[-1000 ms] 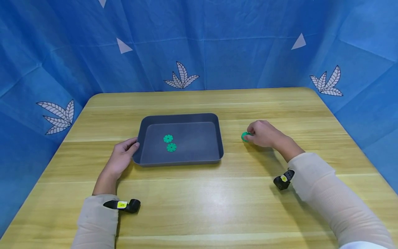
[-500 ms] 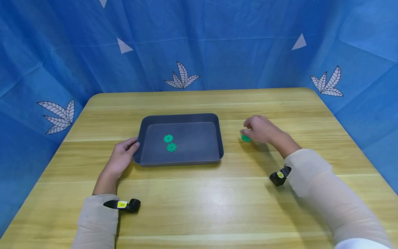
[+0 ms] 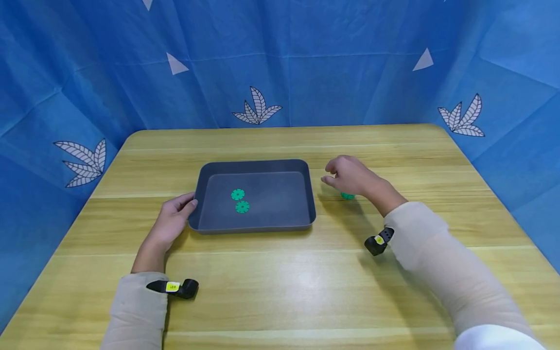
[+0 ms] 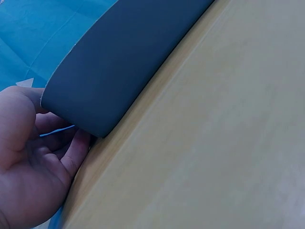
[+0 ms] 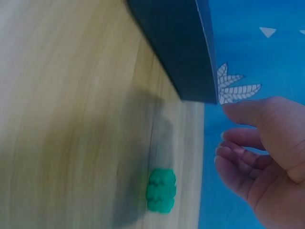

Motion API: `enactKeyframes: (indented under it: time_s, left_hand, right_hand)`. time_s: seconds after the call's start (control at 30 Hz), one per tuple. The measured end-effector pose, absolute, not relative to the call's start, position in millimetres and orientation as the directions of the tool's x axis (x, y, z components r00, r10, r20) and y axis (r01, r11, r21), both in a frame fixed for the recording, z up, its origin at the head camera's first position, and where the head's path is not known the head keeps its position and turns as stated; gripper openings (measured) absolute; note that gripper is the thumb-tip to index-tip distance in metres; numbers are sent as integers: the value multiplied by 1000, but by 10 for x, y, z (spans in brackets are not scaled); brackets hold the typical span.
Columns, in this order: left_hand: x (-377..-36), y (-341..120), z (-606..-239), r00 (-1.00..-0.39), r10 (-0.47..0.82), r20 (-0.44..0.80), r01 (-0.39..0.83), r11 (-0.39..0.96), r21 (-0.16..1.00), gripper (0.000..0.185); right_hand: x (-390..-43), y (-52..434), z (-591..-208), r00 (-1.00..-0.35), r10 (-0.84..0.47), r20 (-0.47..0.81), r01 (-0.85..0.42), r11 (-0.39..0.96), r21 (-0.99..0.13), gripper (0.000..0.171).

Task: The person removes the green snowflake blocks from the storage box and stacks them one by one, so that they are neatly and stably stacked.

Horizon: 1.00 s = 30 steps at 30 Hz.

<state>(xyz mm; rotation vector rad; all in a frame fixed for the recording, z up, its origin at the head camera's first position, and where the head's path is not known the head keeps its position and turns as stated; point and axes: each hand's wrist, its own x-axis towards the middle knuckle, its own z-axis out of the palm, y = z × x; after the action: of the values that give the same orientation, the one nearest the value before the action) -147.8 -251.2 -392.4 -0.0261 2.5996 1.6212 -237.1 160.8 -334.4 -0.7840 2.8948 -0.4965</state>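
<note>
A dark grey rectangular tray (image 3: 280,199) lies on the table, with two green notched discs, one (image 3: 238,194) just behind the other (image 3: 242,207), flat on its left half. My left hand (image 3: 172,221) grips the tray's left side, thumb over the rim; the left wrist view has fingers (image 4: 76,148) at the lower corner of the tray's wall (image 4: 109,71). To the right of the tray, my right hand (image 3: 352,177) hovers above the table with thumb and fingers apart, holding nothing. Partly hidden beneath it is a green piece (image 3: 347,196), which looks like stacked discs (image 5: 161,191) in the right wrist view.
The light wooden table (image 3: 280,287) extends in front of the tray and on both sides. A blue curtain (image 3: 350,87) with white leaf and triangle prints hangs behind it. Each wrist carries a small black camera, one left (image 3: 188,288) and one right (image 3: 376,244).
My right hand has lifted away from the green piece and moved left toward the tray, leaving the piece on the table. My left hand and the tray have stayed put.
</note>
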Motion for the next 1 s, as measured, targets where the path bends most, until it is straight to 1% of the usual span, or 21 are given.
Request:
enactKeyframes:
  time_s: [0.13, 0.27, 0.37, 0.5, 0.67, 0.77, 1.0]
  left_hand:
    - [-1487, -2512, -3927, -997, 28, -74, -55, 435, 899, 51]
    - [-1487, -2513, -3923, -997, 30, -73, -53, 433, 900, 51]
    - [-1485, -2515, -3924, -997, 30, -73, -53, 439, 897, 51]
    - [-1484, -2517, -3927, -997, 25, -68, -50, 439, 897, 50]
    - [-1480, -2512, -3931, -998, 25, -58, -42, 436, 899, 49]
    - [-1475, -2512, -3930, -998, 28, -56, -38, 430, 902, 49]
    - [-1474, -2512, -3923, -998, 32, -62, -43, 428, 903, 49]
  right_hand:
    - [-2383, 1508, -3327, -859, -512, -25, -473, 811, -344, 33]
    - [-2379, 1407, -3318, -856, -518, -13, -483, 807, -339, 37]
    - [-2376, 1330, -3322, -850, -527, -6, -495, 802, -335, 27]
    - [-2375, 1230, -3323, -842, -539, 1, -508, 793, -336, 24]
    - [-2369, 1111, -3331, -838, -545, -12, -510, 792, -335, 29]
    - [-2363, 1044, -3349, -835, -550, -15, -514, 790, -334, 36]
    - [-2351, 903, -3385, -814, -580, -24, -542, 774, -328, 36]
